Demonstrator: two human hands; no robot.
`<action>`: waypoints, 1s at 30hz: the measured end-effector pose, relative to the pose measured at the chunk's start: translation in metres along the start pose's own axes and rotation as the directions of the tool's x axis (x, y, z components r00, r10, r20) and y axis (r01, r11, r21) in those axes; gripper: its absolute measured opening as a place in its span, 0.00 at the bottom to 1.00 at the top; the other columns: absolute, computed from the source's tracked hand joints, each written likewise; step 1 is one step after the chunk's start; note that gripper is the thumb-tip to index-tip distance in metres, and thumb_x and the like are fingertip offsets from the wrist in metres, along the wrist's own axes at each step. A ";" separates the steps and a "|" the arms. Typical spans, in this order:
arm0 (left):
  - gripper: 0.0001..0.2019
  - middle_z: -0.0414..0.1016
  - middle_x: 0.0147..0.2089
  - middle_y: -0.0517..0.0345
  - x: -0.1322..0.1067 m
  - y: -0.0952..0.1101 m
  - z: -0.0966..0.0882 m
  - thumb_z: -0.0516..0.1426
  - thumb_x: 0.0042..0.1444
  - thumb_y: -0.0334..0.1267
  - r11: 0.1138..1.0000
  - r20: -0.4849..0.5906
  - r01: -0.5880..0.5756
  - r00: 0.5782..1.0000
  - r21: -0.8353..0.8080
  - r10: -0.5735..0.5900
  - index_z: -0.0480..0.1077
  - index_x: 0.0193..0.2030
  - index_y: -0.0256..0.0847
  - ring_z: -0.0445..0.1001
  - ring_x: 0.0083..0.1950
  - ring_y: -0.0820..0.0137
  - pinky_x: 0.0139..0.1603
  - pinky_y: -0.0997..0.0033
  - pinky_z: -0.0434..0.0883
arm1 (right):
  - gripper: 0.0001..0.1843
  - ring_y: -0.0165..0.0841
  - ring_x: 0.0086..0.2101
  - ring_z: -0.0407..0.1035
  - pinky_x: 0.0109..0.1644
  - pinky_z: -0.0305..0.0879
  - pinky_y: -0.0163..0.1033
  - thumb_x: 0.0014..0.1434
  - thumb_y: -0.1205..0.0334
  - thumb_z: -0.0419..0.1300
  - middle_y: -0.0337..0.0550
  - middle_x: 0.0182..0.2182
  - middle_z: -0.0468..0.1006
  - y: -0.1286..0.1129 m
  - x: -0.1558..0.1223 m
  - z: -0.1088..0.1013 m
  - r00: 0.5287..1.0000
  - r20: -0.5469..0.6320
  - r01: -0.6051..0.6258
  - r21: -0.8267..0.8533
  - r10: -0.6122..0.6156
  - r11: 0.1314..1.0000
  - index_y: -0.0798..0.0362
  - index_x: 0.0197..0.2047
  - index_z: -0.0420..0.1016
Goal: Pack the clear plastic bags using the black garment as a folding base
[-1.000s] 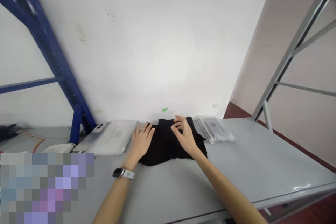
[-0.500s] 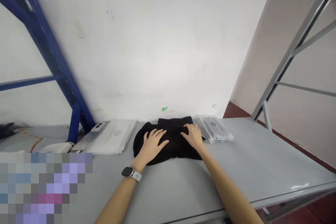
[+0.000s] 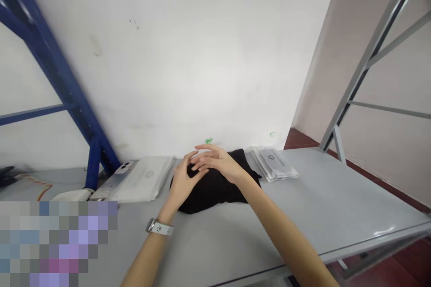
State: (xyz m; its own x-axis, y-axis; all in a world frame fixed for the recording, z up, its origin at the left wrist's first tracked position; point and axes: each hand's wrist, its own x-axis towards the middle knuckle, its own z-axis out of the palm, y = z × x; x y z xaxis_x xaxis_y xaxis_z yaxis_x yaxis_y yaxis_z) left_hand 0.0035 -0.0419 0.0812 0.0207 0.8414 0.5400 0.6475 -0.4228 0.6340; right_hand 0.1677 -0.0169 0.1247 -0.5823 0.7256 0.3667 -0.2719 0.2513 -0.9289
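Curving half-open, my left hand point(image 3: 182, 184) and right hand point(image 3: 220, 163) overlap above the cloth point(image 3: 217, 193) at lower centre; I can't tell whether my fingers pinch it. Bags point(image 3: 278, 163) flank it, probably for easy reach.

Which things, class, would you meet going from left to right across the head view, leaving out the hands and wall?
Blue metal post → larger stack of translucent packets → black cloth → smaller stack of packets → grey metal frame.
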 end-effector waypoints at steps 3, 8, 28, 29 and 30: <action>0.13 0.78 0.41 0.58 0.005 -0.006 -0.015 0.55 0.58 0.47 0.999 0.085 0.026 0.996 -0.046 -0.022 0.73 0.44 0.44 0.75 0.46 0.63 0.51 0.63 0.68 | 0.19 0.34 0.40 0.75 0.49 0.69 0.43 0.60 0.56 0.56 0.43 0.41 0.79 0.004 -0.001 -0.013 0.988 -0.123 0.080 -0.108 -0.094 0.991 0.48 0.54 0.68; 0.15 0.79 0.41 0.56 0.004 -0.013 -0.007 0.55 0.56 0.48 0.995 0.192 0.048 0.979 0.093 -0.065 0.74 0.44 0.44 0.76 0.43 0.63 0.46 0.64 0.70 | 0.16 0.33 0.39 0.74 0.47 0.68 0.39 0.58 0.69 0.52 0.41 0.36 0.79 0.052 -0.018 -0.076 0.896 -0.442 -0.318 -0.717 -0.052 0.620 0.51 0.48 0.72; 0.15 0.76 0.30 0.58 0.023 -0.029 -0.048 0.56 0.48 0.52 0.983 0.273 0.180 0.945 0.030 -0.182 0.71 0.26 0.42 0.72 0.34 0.63 0.37 0.68 0.68 | 0.09 0.38 0.44 0.67 0.50 0.59 0.42 0.53 0.72 0.58 0.43 0.36 0.77 0.056 -0.024 -0.118 0.934 -0.354 -0.321 -0.894 -0.055 0.313 0.50 0.33 0.78; 0.15 0.77 0.29 0.58 0.031 -0.030 -0.056 0.56 0.48 0.52 0.983 0.294 0.175 0.938 0.047 -0.181 0.72 0.26 0.43 0.73 0.34 0.63 0.36 0.69 0.68 | 0.09 0.37 0.41 0.68 0.48 0.61 0.40 0.53 0.71 0.59 0.42 0.34 0.77 0.045 -0.021 -0.126 0.929 -0.364 -0.323 -0.885 -0.066 0.335 0.50 0.32 0.78; 0.14 0.77 0.28 0.59 0.041 -0.031 -0.064 0.57 0.47 0.52 0.982 0.296 0.173 0.936 0.079 -0.189 0.72 0.26 0.43 0.73 0.34 0.64 0.36 0.69 0.68 | 0.08 0.36 0.39 0.70 0.45 0.62 0.39 0.52 0.71 0.59 0.41 0.34 0.78 0.034 -0.016 -0.133 0.921 -0.382 -0.330 -0.873 -0.082 0.360 0.50 0.31 0.78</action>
State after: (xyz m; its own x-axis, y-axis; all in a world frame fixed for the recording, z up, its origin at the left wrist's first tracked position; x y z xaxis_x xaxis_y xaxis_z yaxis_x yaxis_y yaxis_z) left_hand -0.0645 -0.0158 0.1187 0.1227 0.9673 0.2219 0.6994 -0.2429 0.6722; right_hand 0.2700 0.0654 0.0804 -0.2212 0.8918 0.3946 0.7630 0.4102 -0.4995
